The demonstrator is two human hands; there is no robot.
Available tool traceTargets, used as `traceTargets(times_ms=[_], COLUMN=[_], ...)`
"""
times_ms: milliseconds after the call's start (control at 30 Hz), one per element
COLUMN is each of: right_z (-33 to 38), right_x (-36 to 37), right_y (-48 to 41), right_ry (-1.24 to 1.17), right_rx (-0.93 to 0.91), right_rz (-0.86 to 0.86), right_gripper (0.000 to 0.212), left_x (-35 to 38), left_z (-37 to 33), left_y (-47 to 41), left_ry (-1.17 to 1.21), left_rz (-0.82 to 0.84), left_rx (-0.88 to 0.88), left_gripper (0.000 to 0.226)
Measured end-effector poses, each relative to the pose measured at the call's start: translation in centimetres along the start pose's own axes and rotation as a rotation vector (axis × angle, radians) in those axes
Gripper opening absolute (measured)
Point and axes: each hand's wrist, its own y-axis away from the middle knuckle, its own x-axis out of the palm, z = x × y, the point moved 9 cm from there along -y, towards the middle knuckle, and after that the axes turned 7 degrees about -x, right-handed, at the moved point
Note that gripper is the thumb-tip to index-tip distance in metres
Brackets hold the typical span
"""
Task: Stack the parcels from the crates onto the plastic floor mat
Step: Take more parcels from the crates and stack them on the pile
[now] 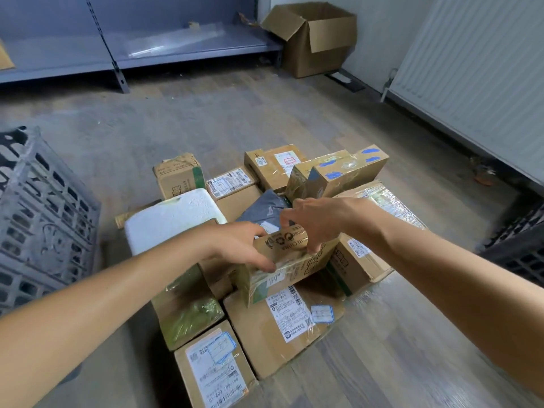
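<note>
At centre, left hand (235, 245) and right hand (318, 222) curl fingers around a cardboard box (282, 263) over parcels (276, 328) on the clear mat (382, 304) covering grey wood floor (206, 119); crate (38, 216) at left edge, metal shelf (147, 54) upper left.

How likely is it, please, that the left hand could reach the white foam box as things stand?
Probably yes, once freed: the left hand grips the cardboard parcel with the right hand, but the white foam box lies just beside its wrist, top uncovered.
</note>
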Motion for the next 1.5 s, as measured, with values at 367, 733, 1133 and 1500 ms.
traceTargets(times_ms=[367, 733, 1133, 1500], right_z=[0.4, -0.1, -2.2, -4.8], right_x=[3.0, 3.6, -1.2, -5.3], right_y=[-2.0, -3.1, -0.3, 2.5], right_ry=[0.091, 0.068, -0.2, -0.307], right_rx=[-0.011, -0.021, -0.023, 0.066], right_rz=[0.003, 0.033, -0.193, -0.407], right_gripper=[0.087, 0.091, 0.077, 0.046], left_x=[2.6, 2.6, 1.7, -1.7], left_z=[0.3, 0.5, 0.9, -1.3], left_y=[-2.5, -3.2, -3.0, -1.9], left_ry=[-0.072, -0.101, -0.038, -0.002], left_rz=[-0.075, -0.045, -0.063, -0.239], left_rx=[-0.033, -0.065, -0.086, -0.025], left_gripper=[0.05, 0.059, 0.094, 0.079])
